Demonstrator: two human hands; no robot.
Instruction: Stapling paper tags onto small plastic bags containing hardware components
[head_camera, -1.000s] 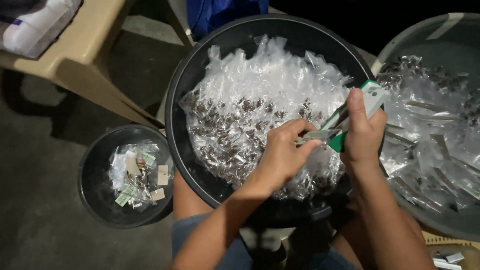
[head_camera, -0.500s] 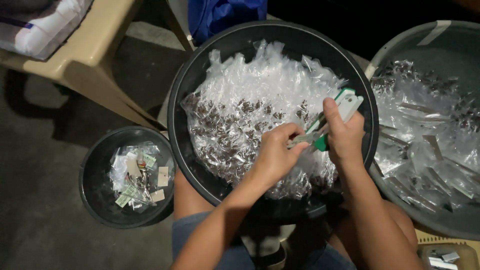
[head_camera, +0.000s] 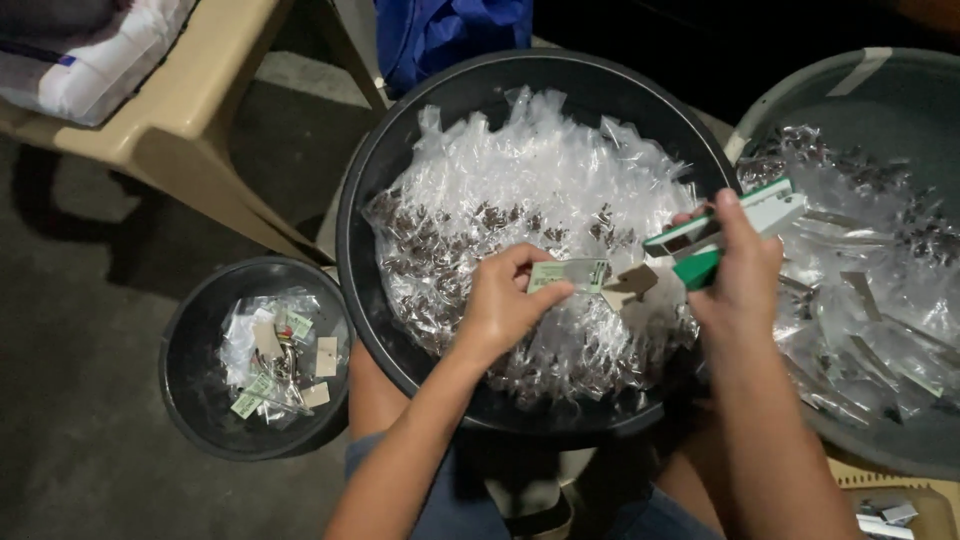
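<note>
Left hand (head_camera: 500, 305) pinches a small labelled packet (head_camera: 575, 275) — right hand (head_camera: 745, 265) grips a green-and-white stapler (head_camera: 725, 230), apparently mid-stapling; the label likely needs seating between its arms.

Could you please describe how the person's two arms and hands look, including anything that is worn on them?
Both forearms are bare to the picture's lower edge: no sleeves show. The left hand and the right hand wear no gloves, and no ring, watch or bracelet is visible on the parts shown. No marks stand out in the dim light. The fingernails appear short and unpainted.
</note>
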